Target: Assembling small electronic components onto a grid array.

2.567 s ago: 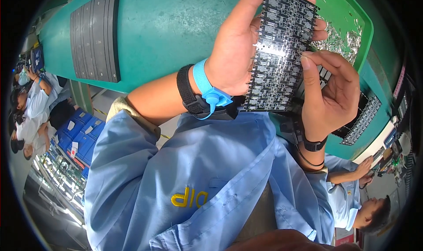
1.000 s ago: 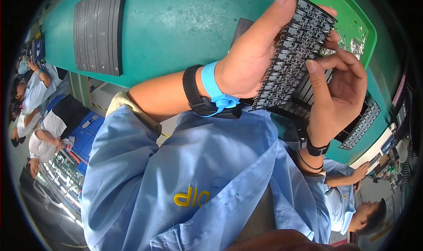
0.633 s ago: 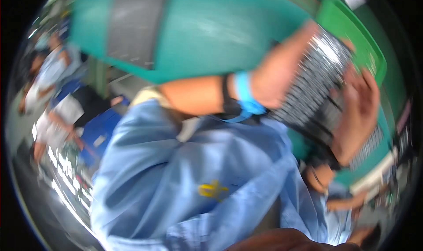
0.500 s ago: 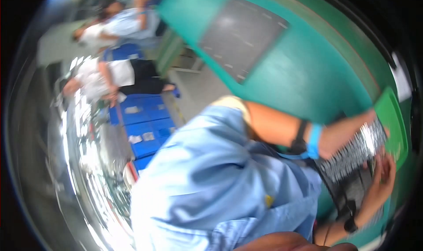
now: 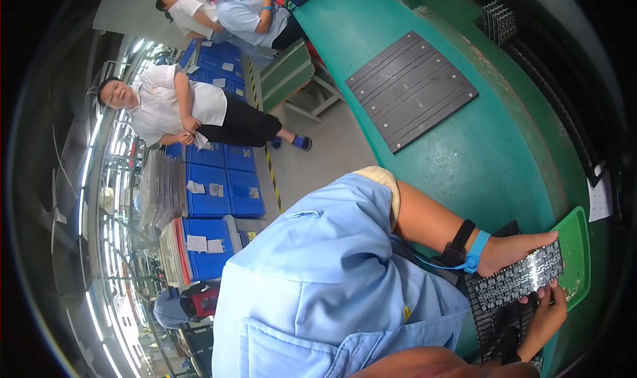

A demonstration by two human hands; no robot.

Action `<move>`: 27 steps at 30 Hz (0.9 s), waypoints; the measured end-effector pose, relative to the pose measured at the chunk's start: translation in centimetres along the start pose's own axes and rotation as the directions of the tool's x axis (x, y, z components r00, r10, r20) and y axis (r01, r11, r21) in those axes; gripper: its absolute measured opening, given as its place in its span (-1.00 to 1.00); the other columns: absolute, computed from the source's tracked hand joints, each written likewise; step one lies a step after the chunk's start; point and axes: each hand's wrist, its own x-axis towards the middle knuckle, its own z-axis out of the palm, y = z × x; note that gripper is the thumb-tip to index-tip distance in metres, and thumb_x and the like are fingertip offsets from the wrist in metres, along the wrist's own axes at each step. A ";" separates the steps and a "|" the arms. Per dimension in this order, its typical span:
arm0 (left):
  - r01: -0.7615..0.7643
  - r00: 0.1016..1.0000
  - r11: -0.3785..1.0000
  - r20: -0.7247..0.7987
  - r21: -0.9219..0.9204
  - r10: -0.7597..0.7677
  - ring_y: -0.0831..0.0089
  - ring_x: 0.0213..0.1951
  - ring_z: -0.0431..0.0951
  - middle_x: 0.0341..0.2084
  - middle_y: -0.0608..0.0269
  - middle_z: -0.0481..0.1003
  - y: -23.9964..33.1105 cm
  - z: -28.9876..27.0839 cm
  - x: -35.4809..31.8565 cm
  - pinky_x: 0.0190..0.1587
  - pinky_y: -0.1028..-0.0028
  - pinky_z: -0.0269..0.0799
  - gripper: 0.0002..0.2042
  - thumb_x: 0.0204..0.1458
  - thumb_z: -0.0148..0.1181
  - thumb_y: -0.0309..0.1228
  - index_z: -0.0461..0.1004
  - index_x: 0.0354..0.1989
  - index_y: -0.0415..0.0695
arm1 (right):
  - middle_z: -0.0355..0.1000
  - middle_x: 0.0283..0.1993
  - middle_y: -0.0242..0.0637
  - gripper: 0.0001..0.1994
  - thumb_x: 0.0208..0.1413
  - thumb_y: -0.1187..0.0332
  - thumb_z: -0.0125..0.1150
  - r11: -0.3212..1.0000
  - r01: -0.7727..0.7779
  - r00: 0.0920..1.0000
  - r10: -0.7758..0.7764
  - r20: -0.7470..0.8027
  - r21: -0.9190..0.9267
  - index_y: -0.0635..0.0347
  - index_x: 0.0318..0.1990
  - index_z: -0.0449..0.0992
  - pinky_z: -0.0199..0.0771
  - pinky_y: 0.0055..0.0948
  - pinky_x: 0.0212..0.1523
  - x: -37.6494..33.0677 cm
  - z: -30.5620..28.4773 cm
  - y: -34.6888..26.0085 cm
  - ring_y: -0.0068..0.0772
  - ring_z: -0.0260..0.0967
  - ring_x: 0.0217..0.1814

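Head view: we see the circuit board [image 5: 517,282] up off the desk [image 5: 458,165], between our two hands at the lower right, and what matters most is how it lies to each of them. Its long axis slants from a near end close to our body up and away to the right, so that the far end comes up to the green tray [image 5: 586,265], which lies just beyond it on the right. Our left hand [image 5: 507,252] has the board from the upper side: the thumb lies along the upper long edge, pointing toward the far end, while the other fingers pass behind and are hidden, so we judge the hold to be closed on the board. Our right hand [image 5: 547,319] comes from below, its fingertips up at the lower long edge near the far right end; they seem to touch there, but we cannot tell whether they pinch it or merely rest. At that far end both hands are about equally near, one at each long edge, whereas the near end has no fingers on it that we can see. Below the board we see a black slotted rack [image 5: 488,328], partly covered by it; whether the two touch, we cannot tell.
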 end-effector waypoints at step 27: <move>0.014 0.997 0.993 -0.071 -0.118 -0.023 0.26 -0.20 0.68 -0.14 0.13 0.61 4.4 1.2 1.4 -0.25 0.25 0.67 -0.35 0.37 -0.28 0.27 0.44 0.09 -0.11 | 0.54 -0.18 -0.34 -0.87 0.36 0.50 0.19 0.989 -0.054 0.988 0.073 -0.134 0.139 0.37 -0.04 0.56 0.45 -0.54 -0.07 1.1 -2.7 -2.1 -0.59 0.44 -0.14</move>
